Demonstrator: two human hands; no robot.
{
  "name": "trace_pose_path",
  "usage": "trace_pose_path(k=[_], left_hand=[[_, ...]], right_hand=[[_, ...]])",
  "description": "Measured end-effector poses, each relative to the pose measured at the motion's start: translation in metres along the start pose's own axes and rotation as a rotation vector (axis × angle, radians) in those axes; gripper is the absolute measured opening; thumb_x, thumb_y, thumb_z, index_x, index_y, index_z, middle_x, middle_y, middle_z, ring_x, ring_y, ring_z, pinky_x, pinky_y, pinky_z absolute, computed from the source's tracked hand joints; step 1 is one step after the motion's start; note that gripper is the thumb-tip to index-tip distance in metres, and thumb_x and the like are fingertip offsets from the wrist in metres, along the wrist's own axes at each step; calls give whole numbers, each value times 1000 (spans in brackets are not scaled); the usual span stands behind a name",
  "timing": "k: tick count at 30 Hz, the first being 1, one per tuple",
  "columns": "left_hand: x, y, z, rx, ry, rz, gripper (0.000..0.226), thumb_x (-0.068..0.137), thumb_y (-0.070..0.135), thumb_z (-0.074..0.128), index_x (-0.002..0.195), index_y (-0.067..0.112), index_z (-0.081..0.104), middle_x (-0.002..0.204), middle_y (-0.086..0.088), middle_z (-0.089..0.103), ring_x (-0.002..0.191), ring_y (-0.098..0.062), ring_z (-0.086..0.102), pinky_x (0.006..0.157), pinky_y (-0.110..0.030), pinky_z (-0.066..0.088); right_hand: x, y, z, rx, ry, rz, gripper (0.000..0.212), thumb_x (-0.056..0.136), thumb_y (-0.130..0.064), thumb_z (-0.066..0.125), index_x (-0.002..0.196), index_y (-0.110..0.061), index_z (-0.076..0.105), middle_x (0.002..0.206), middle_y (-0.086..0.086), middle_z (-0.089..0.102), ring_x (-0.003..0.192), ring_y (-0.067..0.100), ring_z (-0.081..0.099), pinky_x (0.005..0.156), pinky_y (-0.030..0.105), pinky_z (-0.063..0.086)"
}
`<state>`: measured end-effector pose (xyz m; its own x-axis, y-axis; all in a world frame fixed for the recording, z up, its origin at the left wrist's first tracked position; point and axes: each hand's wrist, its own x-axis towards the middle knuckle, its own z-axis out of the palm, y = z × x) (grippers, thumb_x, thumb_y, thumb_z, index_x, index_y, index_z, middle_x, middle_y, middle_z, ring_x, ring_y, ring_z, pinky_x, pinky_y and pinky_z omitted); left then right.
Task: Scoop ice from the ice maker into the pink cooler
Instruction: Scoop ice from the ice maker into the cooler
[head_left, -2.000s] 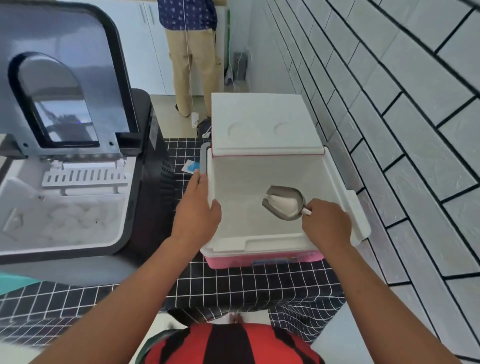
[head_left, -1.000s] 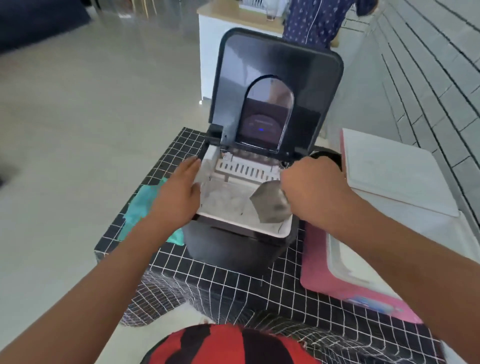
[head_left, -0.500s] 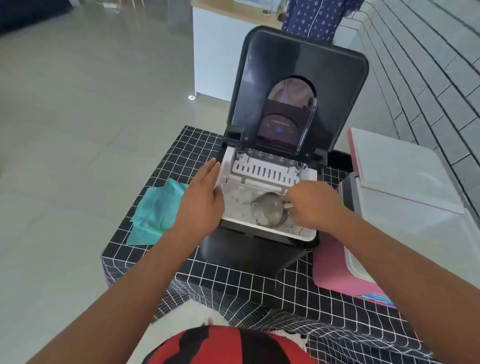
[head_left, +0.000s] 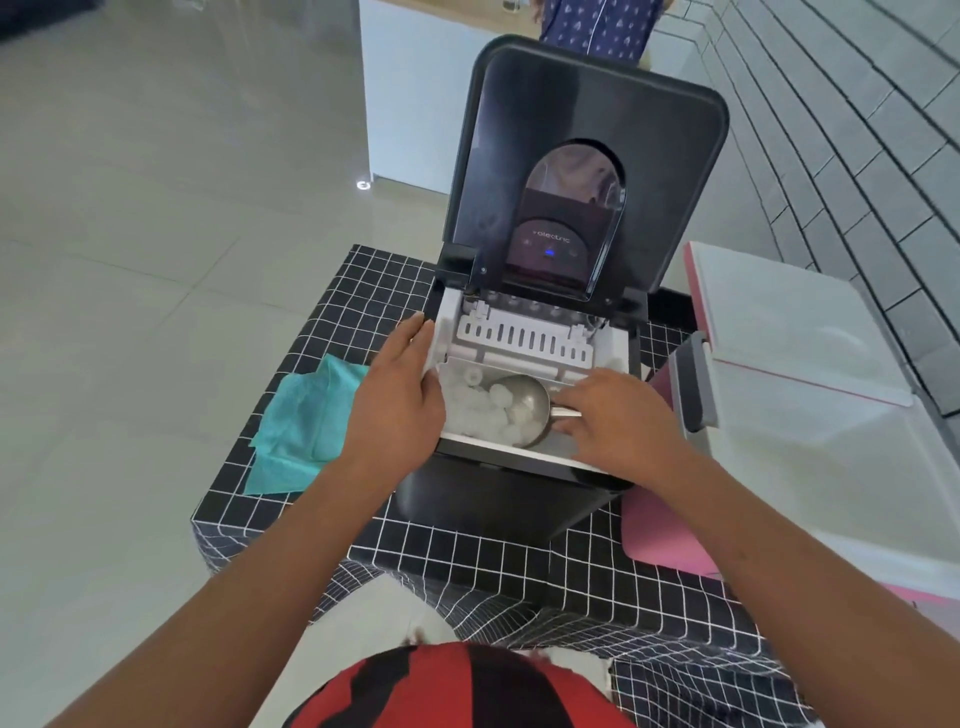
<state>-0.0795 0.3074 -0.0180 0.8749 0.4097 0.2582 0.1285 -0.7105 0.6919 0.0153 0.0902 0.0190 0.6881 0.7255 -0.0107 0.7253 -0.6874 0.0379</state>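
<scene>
The black ice maker (head_left: 498, 499) stands in the middle of the table with its lid (head_left: 587, 130) swung up. Its white bin holds a pile of ice (head_left: 472, 410). A metal scoop (head_left: 527, 408) lies low in the bin with its mouth against the ice and some pieces inside it. My right hand (head_left: 618, 421) pinches the scoop's short handle. My left hand (head_left: 397, 400) rests flat on the bin's left rim. The pink cooler (head_left: 670, 540) with white inner walls stands open to the right, its lid (head_left: 779, 317) propped back.
A teal cloth (head_left: 301, 426) lies on the black checked tablecloth (head_left: 467, 551) left of the ice maker. A tiled wall (head_left: 857, 130) runs along the right. A person in a patterned blue shirt (head_left: 592, 23) stands behind the machine by a white cabinet (head_left: 410, 88).
My right hand carried the scoop from the cooler into the ice maker's bin and pushed it into the ice. My left hand moved from the cooler's rim to the bin's left rim.
</scene>
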Motion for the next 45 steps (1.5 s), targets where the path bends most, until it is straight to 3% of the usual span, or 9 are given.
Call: trace_pose_path(k=[3,10,13,20,30,35,39,42,45], left_hand=[[-1,1,-1,1,2,-6,52,96,11,46,148,13,38,156,4,29,139,-10,31,102,-11,21],[-2,3,-2,42,-11,-7,51,97,12,44,148,14,38,157,3,29,141,-14,30,103,-16,23],[-2,2,-2,38,-10,-10,50,98,13,44,147,14,38,157,3,29,141,-15,31,103,-17,25],[-2,3,-2,26,-10,-7,49,98,13,45,147,13,40,156,3,31,141,-15,32,103,-18,25],[-4,4,-4,56,-10,-7,49,97,11,45,146,12,41,156,1,32,141,-17,32,103,-20,24],[-1,14,-5,147,-41,-12,50,95,4,45,145,5,40,156,-6,32,143,-24,28,114,-32,25],[0,29,-8,206,-13,45,50,88,3,52,138,3,48,151,-12,36,143,-29,26,116,-45,26],[4,50,-1,149,-29,107,46,88,12,55,134,9,53,147,-6,42,139,-25,34,113,-41,30],[9,79,20,69,-87,160,42,90,18,54,133,16,56,144,3,47,132,-18,43,110,-31,30]], right_hand=[[-8,-2,3,12,94,50,19,85,-43,60,92,-27,69,76,-6,58,92,17,46,82,32,30],[-13,-21,9,116,157,168,19,86,-43,59,92,-28,70,78,-7,58,97,14,43,84,31,26],[-16,-22,10,152,191,230,17,86,-41,59,82,-27,67,73,-7,56,90,14,42,80,29,31],[-26,-20,5,284,306,252,10,83,-30,68,85,-21,72,67,-13,51,90,12,44,76,31,42],[-45,8,0,409,340,288,15,83,-28,70,95,-19,72,92,-10,56,100,4,42,88,27,38],[-52,17,-9,382,353,319,15,84,-27,69,96,-18,71,86,-10,54,94,7,41,83,31,40],[-64,27,-13,425,351,356,6,85,-30,67,90,-26,67,80,-14,53,82,4,42,66,20,33],[-80,40,-15,509,344,392,10,86,-33,64,82,-36,56,74,-17,53,73,0,49,59,21,33],[-102,59,-17,542,348,456,6,87,-33,64,86,-32,58,75,-17,58,73,1,53,61,24,38]])
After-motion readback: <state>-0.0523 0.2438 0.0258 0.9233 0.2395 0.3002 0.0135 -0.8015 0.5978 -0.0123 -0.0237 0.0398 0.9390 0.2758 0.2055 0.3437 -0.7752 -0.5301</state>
